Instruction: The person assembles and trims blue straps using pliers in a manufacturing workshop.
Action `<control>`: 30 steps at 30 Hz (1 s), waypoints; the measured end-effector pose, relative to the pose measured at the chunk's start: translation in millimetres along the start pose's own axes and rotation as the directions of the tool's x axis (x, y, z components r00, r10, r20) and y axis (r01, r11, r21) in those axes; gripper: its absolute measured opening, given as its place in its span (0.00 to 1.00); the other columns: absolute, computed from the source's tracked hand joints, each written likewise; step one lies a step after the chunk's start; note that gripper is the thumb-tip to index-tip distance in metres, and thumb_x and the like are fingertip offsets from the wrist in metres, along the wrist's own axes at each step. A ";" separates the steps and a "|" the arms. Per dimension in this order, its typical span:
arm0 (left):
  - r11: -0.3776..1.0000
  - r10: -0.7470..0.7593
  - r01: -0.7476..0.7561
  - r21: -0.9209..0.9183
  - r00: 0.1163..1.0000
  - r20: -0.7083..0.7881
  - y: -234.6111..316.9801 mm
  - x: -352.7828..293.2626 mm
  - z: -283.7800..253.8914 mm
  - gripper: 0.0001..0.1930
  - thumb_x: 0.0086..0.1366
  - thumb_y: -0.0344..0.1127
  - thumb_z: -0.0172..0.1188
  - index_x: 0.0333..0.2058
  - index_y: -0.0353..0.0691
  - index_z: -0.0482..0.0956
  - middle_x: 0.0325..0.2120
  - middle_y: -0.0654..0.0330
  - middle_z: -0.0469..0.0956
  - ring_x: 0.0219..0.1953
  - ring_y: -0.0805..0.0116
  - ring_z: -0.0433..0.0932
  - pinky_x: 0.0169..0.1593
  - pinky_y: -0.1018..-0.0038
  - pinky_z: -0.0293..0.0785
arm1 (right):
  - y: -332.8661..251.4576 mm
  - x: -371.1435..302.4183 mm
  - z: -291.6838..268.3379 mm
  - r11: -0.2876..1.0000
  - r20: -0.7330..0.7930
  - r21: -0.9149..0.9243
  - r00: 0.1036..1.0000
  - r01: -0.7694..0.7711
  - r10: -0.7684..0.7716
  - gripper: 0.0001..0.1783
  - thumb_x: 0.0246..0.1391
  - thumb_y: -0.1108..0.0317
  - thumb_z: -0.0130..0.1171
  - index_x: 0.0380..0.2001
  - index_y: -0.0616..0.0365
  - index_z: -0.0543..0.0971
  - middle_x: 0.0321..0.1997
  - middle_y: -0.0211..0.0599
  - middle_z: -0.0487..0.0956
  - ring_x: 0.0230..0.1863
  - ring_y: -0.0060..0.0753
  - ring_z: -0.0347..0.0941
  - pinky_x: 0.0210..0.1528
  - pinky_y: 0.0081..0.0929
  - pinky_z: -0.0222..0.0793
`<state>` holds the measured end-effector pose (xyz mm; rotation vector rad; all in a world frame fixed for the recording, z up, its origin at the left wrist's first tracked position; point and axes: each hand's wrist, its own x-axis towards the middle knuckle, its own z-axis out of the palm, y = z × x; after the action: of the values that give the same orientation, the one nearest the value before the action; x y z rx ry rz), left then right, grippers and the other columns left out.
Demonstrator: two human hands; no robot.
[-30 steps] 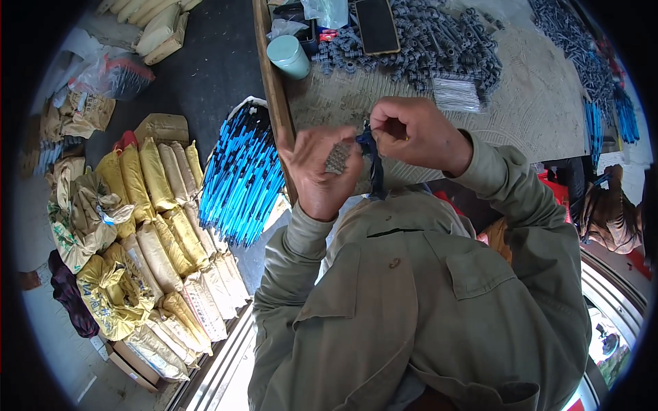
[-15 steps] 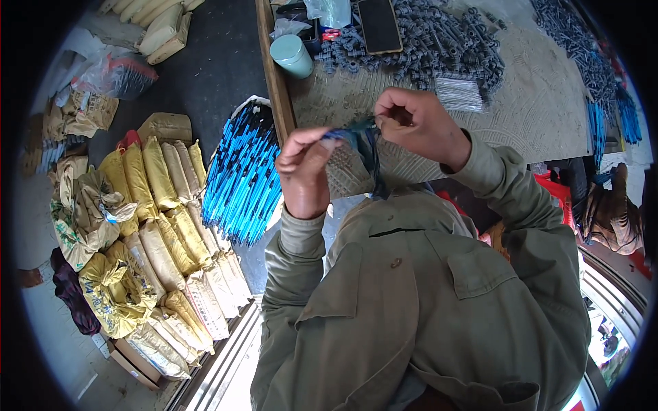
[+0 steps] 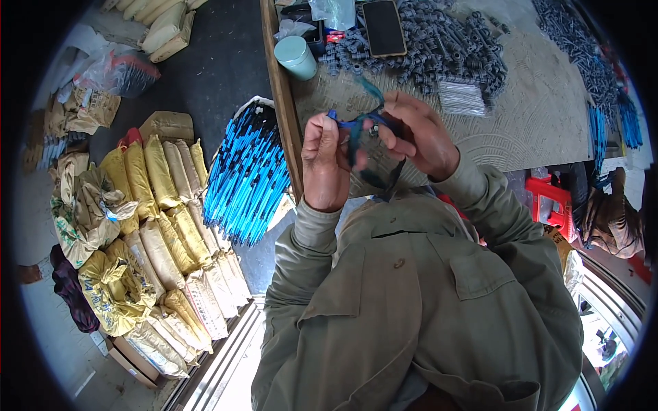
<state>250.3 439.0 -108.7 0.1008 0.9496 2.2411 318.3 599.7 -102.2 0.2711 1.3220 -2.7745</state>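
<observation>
A thin, limp strip in blue and dark teal [image 3: 354, 140] is stretched and looped between my two hands over the worktable's near edge. My left hand [image 3: 325, 161] pinches its bright blue end between thumb and fingers. With curled fingers, my right hand [image 3: 423, 133] holds the other side, where a teal end sticks up past the fingertips and a dark loop hangs below. A small shiny spot shows by the right fingertips; what it is, I cannot make out.
On the worktable [image 3: 534, 96] lie a heap of grey plastic fittings [image 3: 445, 48], a phone [image 3: 384, 29], a mint-green tin [image 3: 296, 57] and a pack of thin metal pins [image 3: 462, 98]. To the left are blue-and-black rods [image 3: 247, 175] and stacked yellow bags [image 3: 161, 175]. A red stool [image 3: 552, 202] stands right.
My right hand has turned and curled round the strip, fingers lower than before. My left hand has shifted slightly right. A teal end of the strip now points upward.
</observation>
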 end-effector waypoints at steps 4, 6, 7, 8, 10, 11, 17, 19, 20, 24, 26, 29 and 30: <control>0.993 -0.020 0.014 0.115 0.999 0.047 13.2 10.6 -17.9 0.08 0.68 0.40 0.51 0.40 0.44 0.71 0.25 0.64 0.75 0.20 0.81 0.67 0.23 0.85 0.60 | -14.0 0.2 -1.7 1.000 -0.104 -0.004 0.994 -0.031 0.030 0.15 0.62 0.64 0.42 0.50 0.56 0.66 0.25 0.32 0.71 0.16 0.13 0.53 0.18 0.15 0.50; 0.961 -0.004 0.016 0.277 0.999 -0.043 29.2 18.3 -12.4 0.08 0.69 0.40 0.51 0.39 0.44 0.72 0.22 0.67 0.73 0.17 0.83 0.61 0.20 0.86 0.53 | -23.6 -8.2 -17.3 0.953 -0.011 -0.297 0.998 -0.061 0.060 0.15 0.62 0.64 0.43 0.50 0.55 0.67 0.25 0.29 0.71 0.16 0.11 0.51 0.17 0.14 0.47; 0.934 0.002 0.027 0.355 0.997 -0.080 35.3 22.3 -13.2 0.08 0.69 0.40 0.50 0.39 0.44 0.72 0.20 0.68 0.71 0.16 0.85 0.58 0.19 0.87 0.49 | -28.9 -14.1 -28.1 0.899 0.026 -0.434 0.996 -0.063 0.082 0.15 0.62 0.64 0.44 0.51 0.54 0.67 0.25 0.28 0.71 0.15 0.11 0.51 0.17 0.14 0.46; 0.936 0.051 -0.033 0.352 0.998 -0.042 42.6 25.8 -19.8 0.08 0.68 0.40 0.51 0.40 0.43 0.72 0.20 0.68 0.71 0.15 0.84 0.57 0.18 0.87 0.49 | -34.2 -19.8 -40.5 0.851 -0.021 -0.524 1.000 -0.014 0.003 0.15 0.62 0.65 0.44 0.50 0.55 0.67 0.26 0.27 0.71 0.16 0.10 0.50 0.17 0.13 0.45; 0.929 0.149 -0.160 0.334 0.987 0.059 71.0 33.3 -48.7 0.09 0.67 0.38 0.51 0.42 0.42 0.73 0.20 0.69 0.70 0.15 0.84 0.57 0.18 0.87 0.49 | -49.0 -34.3 -70.4 0.852 -0.171 -0.497 0.945 0.161 -0.278 0.15 0.61 0.66 0.46 0.49 0.57 0.68 0.26 0.24 0.69 0.16 0.10 0.49 0.17 0.12 0.44; 0.922 0.197 -0.227 0.314 0.973 0.123 91.8 39.2 -68.9 0.10 0.67 0.37 0.51 0.43 0.41 0.74 0.20 0.69 0.70 0.15 0.84 0.57 0.19 0.87 0.50 | -61.1 -45.0 -87.1 0.861 -0.303 -0.398 0.841 0.316 -0.448 0.14 0.60 0.67 0.46 0.49 0.59 0.69 0.26 0.23 0.69 0.16 0.10 0.49 0.18 0.12 0.44; 0.899 0.337 -0.334 0.283 0.941 0.041 78.7 67.0 7.4 0.17 0.69 0.36 0.44 0.53 0.35 0.64 0.30 0.59 0.78 0.18 0.77 0.61 0.25 0.79 0.61 | -77.4 -52.2 -71.0 0.783 -0.276 -0.353 0.743 0.511 -0.610 0.19 0.61 0.66 0.46 0.53 0.61 0.67 0.32 0.26 0.71 0.20 0.14 0.56 0.24 0.14 0.54; 0.939 0.046 -0.091 0.330 0.989 0.142 31.6 69.4 62.9 0.15 0.70 0.36 0.44 0.52 0.36 0.65 0.36 0.59 0.77 0.28 0.72 0.68 0.32 0.76 0.66 | -81.1 -23.4 -7.8 0.778 -0.134 -0.367 0.799 0.510 -0.587 0.18 0.63 0.68 0.44 0.54 0.64 0.64 0.36 0.36 0.75 0.33 0.25 0.68 0.36 0.21 0.63; 0.955 -0.104 0.035 0.294 0.969 0.224 21.4 69.0 72.0 0.13 0.70 0.37 0.44 0.49 0.38 0.68 0.39 0.60 0.76 0.38 0.68 0.76 0.38 0.75 0.69 | -87.6 -12.1 12.5 0.804 -0.065 -0.290 0.827 0.519 -0.558 0.18 0.63 0.72 0.44 0.55 0.66 0.61 0.38 0.43 0.78 0.43 0.33 0.75 0.47 0.25 0.68; 0.956 -0.116 0.086 0.282 0.989 0.091 4.3 78.8 85.8 0.14 0.70 0.34 0.43 0.49 0.35 0.67 0.31 0.63 0.73 0.29 0.74 0.71 0.32 0.79 0.65 | -99.7 18.7 0.6 0.522 0.191 -0.585 0.731 0.620 -0.655 0.11 0.59 0.76 0.48 0.45 0.64 0.63 0.30 0.43 0.77 0.33 0.28 0.74 0.35 0.23 0.68; 0.965 -0.167 0.114 0.234 0.961 0.222 9.9 77.6 94.1 0.14 0.70 0.34 0.43 0.50 0.34 0.67 0.28 0.65 0.71 0.25 0.76 0.65 0.29 0.80 0.61 | -104.7 20.0 -16.9 0.356 0.256 -0.677 0.659 0.644 -0.707 0.08 0.57 0.75 0.49 0.39 0.63 0.64 0.25 0.45 0.77 0.27 0.31 0.75 0.29 0.27 0.67; 0.969 -0.245 0.201 0.142 0.852 0.462 18.9 71.2 98.5 0.15 0.71 0.35 0.42 0.50 0.32 0.66 0.23 0.67 0.67 0.17 0.81 0.54 0.23 0.82 0.53 | -86.1 16.9 -49.9 0.636 0.276 -0.231 0.676 0.737 -0.683 0.25 0.62 0.65 0.51 0.55 0.63 0.54 0.58 0.55 0.61 0.63 0.42 0.57 0.59 0.34 0.60; 0.971 -0.235 0.201 0.126 0.887 0.397 22.2 61.8 99.0 0.14 0.71 0.35 0.42 0.47 0.32 0.68 0.21 0.68 0.62 0.17 0.82 0.53 0.22 0.82 0.51 | -64.9 19.4 -52.4 0.635 0.269 -0.221 0.673 0.740 -0.690 0.25 0.62 0.65 0.51 0.55 0.63 0.54 0.58 0.55 0.61 0.63 0.42 0.57 0.59 0.34 0.60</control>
<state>222.5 526.6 -33.4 0.4603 0.7767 1.8711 298.0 681.7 -88.5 -0.6461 2.1713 -2.9457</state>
